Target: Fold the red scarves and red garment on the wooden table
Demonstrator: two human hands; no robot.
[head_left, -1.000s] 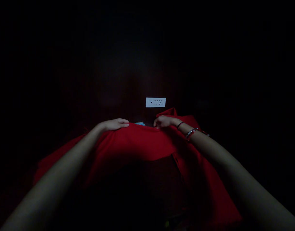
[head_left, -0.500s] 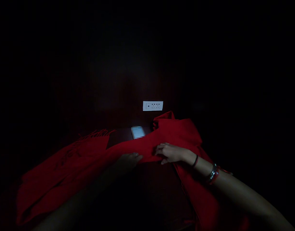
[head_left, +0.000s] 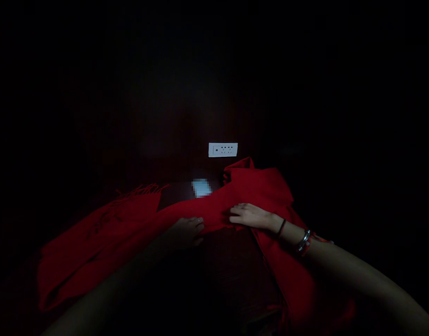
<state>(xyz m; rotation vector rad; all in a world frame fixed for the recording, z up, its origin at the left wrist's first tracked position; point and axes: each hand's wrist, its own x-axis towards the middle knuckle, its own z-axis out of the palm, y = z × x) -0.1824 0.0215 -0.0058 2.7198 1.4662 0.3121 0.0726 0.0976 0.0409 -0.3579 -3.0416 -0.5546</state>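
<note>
Left hand [head_left: 188,232] and right hand [head_left: 250,216] stretch forward, fingers half-curled on red cloth [head_left: 263,187] — grip unclear.

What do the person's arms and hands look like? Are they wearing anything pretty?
Both forearms show no sleeves, and the hands have no gloves. The left hand has what looks like a shiny ring. Up from the right hand come a thin dark band, then a silver bracelet with a red cord beside it.

Two hands [head_left: 251,215], one red cloth [head_left: 261,186], one outlet plate [head_left: 223,150], one blurred pale rectangle [head_left: 201,187], one ring [head_left: 199,220]
</note>
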